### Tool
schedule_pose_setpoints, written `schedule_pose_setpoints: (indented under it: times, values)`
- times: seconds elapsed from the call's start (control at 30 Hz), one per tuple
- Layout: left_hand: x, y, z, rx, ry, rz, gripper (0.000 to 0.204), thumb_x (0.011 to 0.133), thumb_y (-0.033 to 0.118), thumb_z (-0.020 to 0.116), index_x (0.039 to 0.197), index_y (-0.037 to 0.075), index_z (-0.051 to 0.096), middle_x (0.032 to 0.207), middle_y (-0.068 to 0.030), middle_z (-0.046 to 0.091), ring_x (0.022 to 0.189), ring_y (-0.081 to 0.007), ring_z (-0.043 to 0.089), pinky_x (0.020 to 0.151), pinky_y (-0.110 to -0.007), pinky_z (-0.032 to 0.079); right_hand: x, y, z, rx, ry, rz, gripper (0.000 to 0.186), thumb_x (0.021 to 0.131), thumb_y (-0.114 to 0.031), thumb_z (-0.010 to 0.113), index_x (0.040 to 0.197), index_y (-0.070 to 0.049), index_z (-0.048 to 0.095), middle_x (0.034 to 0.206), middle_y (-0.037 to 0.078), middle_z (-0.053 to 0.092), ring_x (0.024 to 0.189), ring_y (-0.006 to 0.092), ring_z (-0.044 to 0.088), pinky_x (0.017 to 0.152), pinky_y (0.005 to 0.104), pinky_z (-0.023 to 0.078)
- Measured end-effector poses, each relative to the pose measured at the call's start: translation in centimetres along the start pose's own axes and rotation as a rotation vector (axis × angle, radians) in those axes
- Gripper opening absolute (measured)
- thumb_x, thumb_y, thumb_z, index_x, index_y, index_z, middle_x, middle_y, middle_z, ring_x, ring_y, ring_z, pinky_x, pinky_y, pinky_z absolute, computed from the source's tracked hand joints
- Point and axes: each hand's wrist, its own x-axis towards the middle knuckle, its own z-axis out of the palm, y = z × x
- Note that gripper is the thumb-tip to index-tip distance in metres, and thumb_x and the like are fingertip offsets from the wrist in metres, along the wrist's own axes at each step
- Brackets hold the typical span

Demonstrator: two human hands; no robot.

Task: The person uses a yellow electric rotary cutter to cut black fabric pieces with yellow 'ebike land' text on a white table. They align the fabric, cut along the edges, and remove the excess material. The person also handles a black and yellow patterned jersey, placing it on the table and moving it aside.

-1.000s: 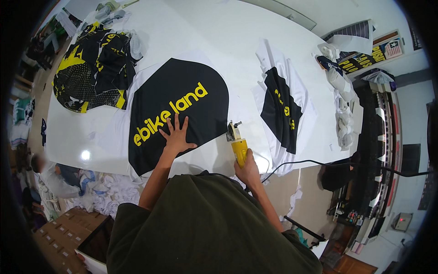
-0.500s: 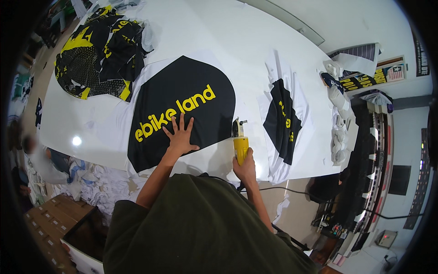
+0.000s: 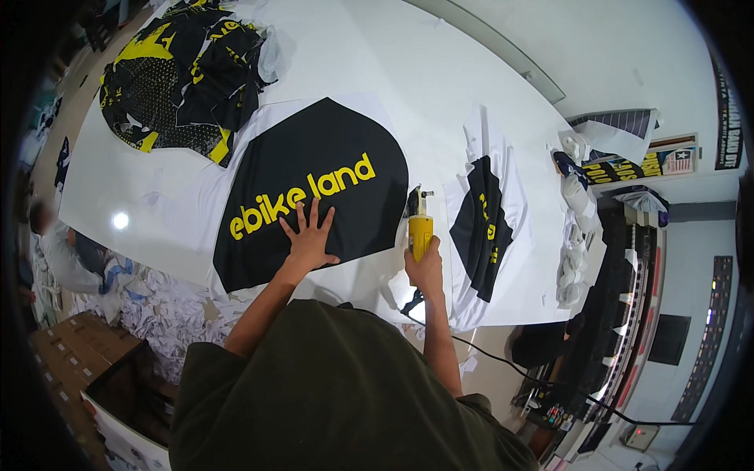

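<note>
One black fabric piece point(image 3: 345, 206) lies under the wide-spread left hand point(image 3: 310, 244). To its right, the right hand point(image 3: 426, 270) grips a yellow cutter point(image 3: 420, 230).

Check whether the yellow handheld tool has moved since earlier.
Yes, the tool moved forward along the right edge of the black yellow-lettered fabric panel, away from its lower right corner.

One yellow handheld power tool point(image 3: 420, 235), one white table point(image 3: 338, 55)
</note>
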Motion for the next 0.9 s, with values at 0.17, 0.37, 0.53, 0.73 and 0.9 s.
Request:
schedule_pose_setpoints:
  times: [0.17, 0.37, 0.53, 0.73, 0.9]
  values:
    - [-0.1, -0.1, 0.0, -0.012, 0.025, 0.007, 0.133, 0.059, 0.052, 0.096, 0.166, 0.024, 0.023, 0.174, -0.017, -0.006, 0.156, -0.0536, -0.008, 0.108, -0.088, 0.003, 3.2, 0.2, -1.0, 0.0, -0.037, -0.031, 0.066, 0.089, -0.023, 0.072, 0.134, 0.005, 0.034, 0.104, 0.043, 0.066, 0.095, 0.0565, 0.069, 0.083, 0.0551, 0.058]
    - [-0.1, -0.1, 0.4, -0.014, 0.036, -0.003, 0.134, 0.057, 0.051, 0.097, 0.166, 0.026, 0.024, 0.174, -0.0162, -0.005, 0.156, -0.0529, -0.007, 0.109, -0.088, 0.002, 7.2, 0.2, -2.2, -0.017, -0.08, -0.1, 0.067, 0.088, -0.024, 0.072, 0.135, 0.005, 0.035, 0.105, 0.042, 0.066, 0.096, 0.0566, 0.068, 0.084, 0.0556, 0.057]
    - [-0.3, 0.3, 0.3, -0.023, 0.048, -0.016, 0.136, 0.055, 0.05, 0.098, 0.166, 0.027, 0.024, 0.175, -0.0143, -0.005, 0.157, -0.0508, -0.007, 0.11, -0.087, 0.002, 10.6, 1.1, -2.8, -0.068, -0.1, -0.196, 0.066, 0.088, -0.024, 0.073, 0.134, 0.006, 0.036, 0.103, 0.041, 0.067, 0.095, 0.0567, 0.068, 0.083, 0.0555, 0.057]
    - [-0.3, 0.3, 0.3, -0.055, 0.041, -0.037, 0.139, 0.051, 0.048, 0.099, 0.166, 0.03, 0.024, 0.175, -0.012, -0.005, 0.158, -0.0486, -0.008, 0.112, -0.085, -0.002, 14.5, 1.6, -3.6, -0.097, -0.174, -0.287, 0.068, 0.089, -0.024, 0.073, 0.137, 0.006, 0.034, 0.102, 0.041, 0.066, 0.095, 0.0562, 0.068, 0.084, 0.0556, 0.057]
    - [-0.3, 0.5, -0.1, -0.077, 0.035, -0.064, 0.139, 0.049, 0.047, 0.1, 0.165, 0.033, 0.025, 0.176, -0.0103, -0.002, 0.159, -0.0462, -0.007, 0.114, -0.083, -0.004, 17.1, 0.7, -4.6, -0.11, -0.266, -0.294, 0.069, 0.089, -0.024, 0.072, 0.138, 0.003, 0.032, 0.109, 0.039, 0.064, 0.101, 0.055, 0.066, 0.089, 0.0564, 0.055]
